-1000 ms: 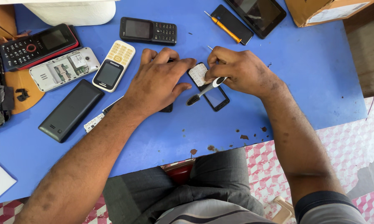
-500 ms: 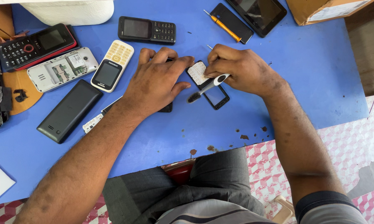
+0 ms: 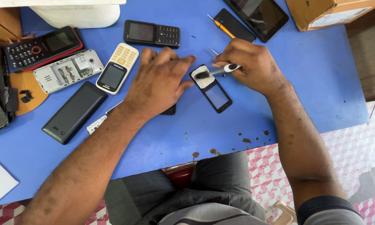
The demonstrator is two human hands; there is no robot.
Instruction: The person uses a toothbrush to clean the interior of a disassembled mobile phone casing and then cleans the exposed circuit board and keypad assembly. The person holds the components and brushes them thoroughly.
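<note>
Phone front cover (image 3: 212,89), black frame with a clear window and pale keypad section, lies flat on the blue table (image 3: 304,79) at centre, between the two hands. Right hand (image 3: 254,64) at 2 o'clock of the cover, fingers pinched shut on a small white-handled brush (image 3: 216,71); dark bristle end sits on the keypad end of the cover. Left hand (image 3: 160,81) at 9 o'clock of the cover, palm down, fingers spread and loosely extended, fingertips touching the cover's upper left edge; not gripping anything I can see. A dark part (image 3: 169,111) pokes out under the left palm, can't tell what it is. Surroundings: cream-and-gold keypad phone (image 3: 117,67) just left of the left hand; black keypad phone (image 3: 151,33) at 12 o'clock of it; stripped silver phone body (image 3: 67,71) and red-and-black phone (image 3: 42,46) further out at 10 o'clock; black slab phone back (image 3: 74,112) at 8 o'clock. Orange-handled screwdriver (image 3: 221,27) and a tablet (image 3: 258,14) sit at 12–1 o'clock of the right hand, cardboard box (image 3: 329,12) at the far top right. Small brown chips (image 3: 245,140) scattered near the table's front edge.
</note>
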